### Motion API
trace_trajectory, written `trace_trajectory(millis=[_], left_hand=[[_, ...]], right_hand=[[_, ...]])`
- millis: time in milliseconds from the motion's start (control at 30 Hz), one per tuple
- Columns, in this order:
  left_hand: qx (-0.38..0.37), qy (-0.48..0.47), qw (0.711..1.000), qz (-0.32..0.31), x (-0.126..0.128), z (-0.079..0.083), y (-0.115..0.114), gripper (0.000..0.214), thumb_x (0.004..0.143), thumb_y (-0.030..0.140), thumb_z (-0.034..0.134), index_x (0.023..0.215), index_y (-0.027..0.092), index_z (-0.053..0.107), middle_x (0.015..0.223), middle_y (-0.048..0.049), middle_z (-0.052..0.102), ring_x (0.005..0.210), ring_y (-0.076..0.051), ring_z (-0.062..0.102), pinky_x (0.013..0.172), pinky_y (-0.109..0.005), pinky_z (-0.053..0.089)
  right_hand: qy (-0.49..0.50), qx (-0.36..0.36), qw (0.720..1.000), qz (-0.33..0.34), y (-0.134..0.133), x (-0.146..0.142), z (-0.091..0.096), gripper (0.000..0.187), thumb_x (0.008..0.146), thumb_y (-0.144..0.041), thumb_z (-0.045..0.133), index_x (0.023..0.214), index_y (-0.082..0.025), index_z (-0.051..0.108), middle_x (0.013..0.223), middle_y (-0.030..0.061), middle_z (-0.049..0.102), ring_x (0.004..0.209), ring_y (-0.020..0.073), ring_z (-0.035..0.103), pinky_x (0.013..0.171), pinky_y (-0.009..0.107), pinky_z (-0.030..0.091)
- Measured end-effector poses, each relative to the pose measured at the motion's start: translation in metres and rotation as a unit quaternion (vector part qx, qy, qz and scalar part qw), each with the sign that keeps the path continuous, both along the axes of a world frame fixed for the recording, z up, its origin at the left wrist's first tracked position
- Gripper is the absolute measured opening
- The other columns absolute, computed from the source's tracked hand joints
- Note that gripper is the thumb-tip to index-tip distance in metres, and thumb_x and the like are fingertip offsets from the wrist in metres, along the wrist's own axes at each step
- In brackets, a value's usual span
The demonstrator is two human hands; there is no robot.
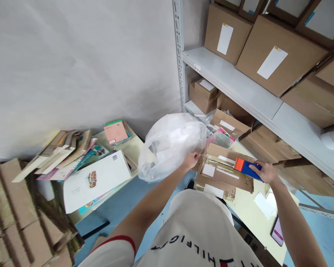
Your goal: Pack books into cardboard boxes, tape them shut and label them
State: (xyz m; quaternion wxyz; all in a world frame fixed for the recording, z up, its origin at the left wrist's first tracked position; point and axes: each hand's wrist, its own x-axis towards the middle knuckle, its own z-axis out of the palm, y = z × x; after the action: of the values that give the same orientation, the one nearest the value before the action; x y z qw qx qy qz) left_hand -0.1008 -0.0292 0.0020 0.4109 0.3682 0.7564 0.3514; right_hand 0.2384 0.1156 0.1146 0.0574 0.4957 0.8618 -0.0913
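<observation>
Beside the shelving: left hand [190, 160] pinches a white plastic bag [171, 146].
Right hand [265, 172]: fingers wrapped around a blue-and-orange tape dispenser [246, 168] on the taped cardboard box [225, 172].
Bag contents: pale, indistinct.
Box: closed, contents hidden.

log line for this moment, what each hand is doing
left hand: on cardboard box edge, by plastic bag | right hand: holds tape dispenser on box | desk: phone
</observation>
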Motion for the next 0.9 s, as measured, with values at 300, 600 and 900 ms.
trace_trajectory(millis=[300, 600, 900], left_hand=[[0.033, 0.079, 0.995, -0.057, 0.012, -0.014, -0.006, 0.069, 0.095, 0.055, 0.037, 0.148, 0.010, 0.042, 0.139, -0.0214, 0.059, 0.132, -0.035, 0.054, 0.108, -0.049, 0.042], [0.135, 0.321, 0.825, -0.445, 0.044, 0.033, 0.008, 0.141, 0.049, 0.071, 0.080, 0.158, 0.009, 0.016, 0.164, -0.0270, 0.006, 0.151, -0.048, -0.002, 0.118, -0.065, -0.002], [0.019, 0.399, 0.804, -0.441, 0.042, 0.032, 0.010, 0.133, 0.057, 0.059, 0.080, 0.159, 0.010, 0.010, 0.165, -0.0244, 0.008, 0.152, -0.044, 0.008, 0.118, -0.065, 0.009]], right_hand=[[-0.038, 0.057, 0.998, 0.001, -0.008, -0.002, -0.011, 0.047, 0.082, -0.068, 0.055, 0.084, -0.027, 0.077, 0.075, 0.0071, 0.077, 0.069, 0.0266, 0.073, 0.058, 0.032, 0.050], [-0.006, 0.013, 1.000, 0.001, -0.004, 0.000, -0.009, 0.044, 0.084, -0.064, 0.056, 0.089, -0.025, 0.077, 0.080, 0.0062, 0.079, 0.070, 0.0255, 0.072, 0.061, 0.032, 0.051], [0.035, -0.044, 0.998, 0.019, -0.002, 0.014, 0.003, 0.052, 0.084, -0.070, 0.052, 0.095, -0.028, 0.079, 0.073, 0.0048, 0.076, 0.067, 0.0233, 0.068, 0.060, 0.032, 0.048]])
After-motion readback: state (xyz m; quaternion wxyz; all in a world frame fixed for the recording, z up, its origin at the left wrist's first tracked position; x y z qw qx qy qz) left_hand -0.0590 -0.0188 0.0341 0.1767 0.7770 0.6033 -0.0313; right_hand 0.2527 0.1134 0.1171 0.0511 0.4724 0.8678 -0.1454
